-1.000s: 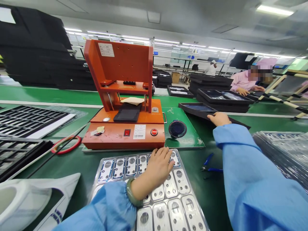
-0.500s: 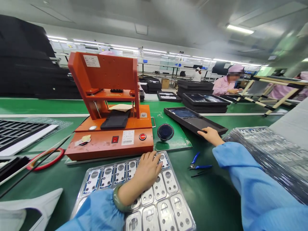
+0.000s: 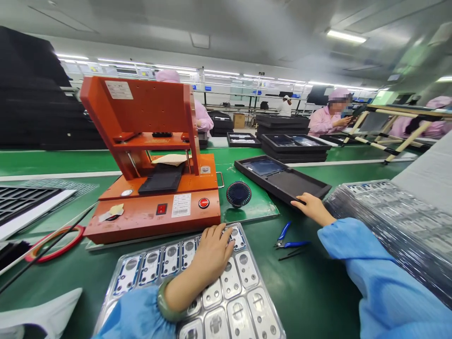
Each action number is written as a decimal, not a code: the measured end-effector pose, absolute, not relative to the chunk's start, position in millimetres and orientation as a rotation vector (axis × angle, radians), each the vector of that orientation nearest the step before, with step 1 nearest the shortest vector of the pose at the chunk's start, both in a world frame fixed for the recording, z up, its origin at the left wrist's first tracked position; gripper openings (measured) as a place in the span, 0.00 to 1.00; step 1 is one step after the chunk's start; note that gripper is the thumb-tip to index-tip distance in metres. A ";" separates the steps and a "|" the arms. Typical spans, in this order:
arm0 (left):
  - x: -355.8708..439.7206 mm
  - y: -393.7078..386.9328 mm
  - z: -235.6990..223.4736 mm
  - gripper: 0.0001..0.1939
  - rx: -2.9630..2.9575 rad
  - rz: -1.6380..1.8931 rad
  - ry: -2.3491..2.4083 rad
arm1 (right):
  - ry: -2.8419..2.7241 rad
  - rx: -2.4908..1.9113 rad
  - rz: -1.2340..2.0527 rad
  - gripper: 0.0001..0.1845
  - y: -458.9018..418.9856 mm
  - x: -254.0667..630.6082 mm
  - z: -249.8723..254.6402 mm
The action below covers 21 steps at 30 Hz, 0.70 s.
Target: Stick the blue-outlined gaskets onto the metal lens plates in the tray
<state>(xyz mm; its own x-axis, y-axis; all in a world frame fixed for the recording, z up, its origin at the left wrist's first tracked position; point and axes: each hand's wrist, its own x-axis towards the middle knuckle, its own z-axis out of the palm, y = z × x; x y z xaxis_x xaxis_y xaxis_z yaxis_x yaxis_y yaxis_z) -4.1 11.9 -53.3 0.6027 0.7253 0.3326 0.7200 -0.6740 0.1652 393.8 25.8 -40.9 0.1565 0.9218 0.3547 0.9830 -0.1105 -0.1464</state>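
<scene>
My left hand (image 3: 212,249) lies flat, fingers stretched, on a clear plastic blister tray (image 3: 273,313) of silver plates with round holes. Plates in its far row have blue edges. A green bangle (image 3: 167,301) circles my left wrist. Out to the right, my right hand (image 3: 312,207) pinches the near edge of a shallow black tray (image 3: 293,183), thumb and fingers closed on its rim. Inside that tray, a dark glossy panel (image 3: 263,165) fills the far half; the near half shows bare black bottom. Blue-handled cutters (image 3: 291,244) rest on the table between my hands.
An orange press (image 3: 148,207) with a black fixture stands ahead. Beside it is a round dark fan-like object (image 3: 238,194). Wrapped blister trays (image 3: 384,221) are stacked at right, red tape (image 3: 52,245) lies left, and black trays (image 3: 294,148) are piled beyond. Co-workers sit across the line.
The view has turned slightly, so most things sit further left. My right hand still grips the black tray, with its wrist a little lower. Another co-worker shows more behind the press.
</scene>
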 end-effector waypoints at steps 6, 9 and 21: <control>-4.6 12.1 -52.5 0.19 2.807 0.509 1.271 | -1.906 -1.975 -0.209 0.15 7.5 404.9 -33.7; -5.0 12.5 -53.8 0.19 2.816 0.515 1.281 | -1.944 -1.964 -0.207 0.16 4.1 407.2 -31.9; -9.3 16.6 -60.0 0.18 2.862 0.586 1.239 | -2.051 -2.252 -0.460 0.14 23.3 449.7 44.8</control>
<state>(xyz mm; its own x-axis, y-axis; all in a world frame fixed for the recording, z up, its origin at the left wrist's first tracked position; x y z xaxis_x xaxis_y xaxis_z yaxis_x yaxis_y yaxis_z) -9.3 16.6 -60.0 0.6272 0.6983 0.3451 0.7099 -0.6948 0.1157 449.7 23.3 44.8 0.0695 0.9634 0.2587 0.9816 -0.1123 0.1542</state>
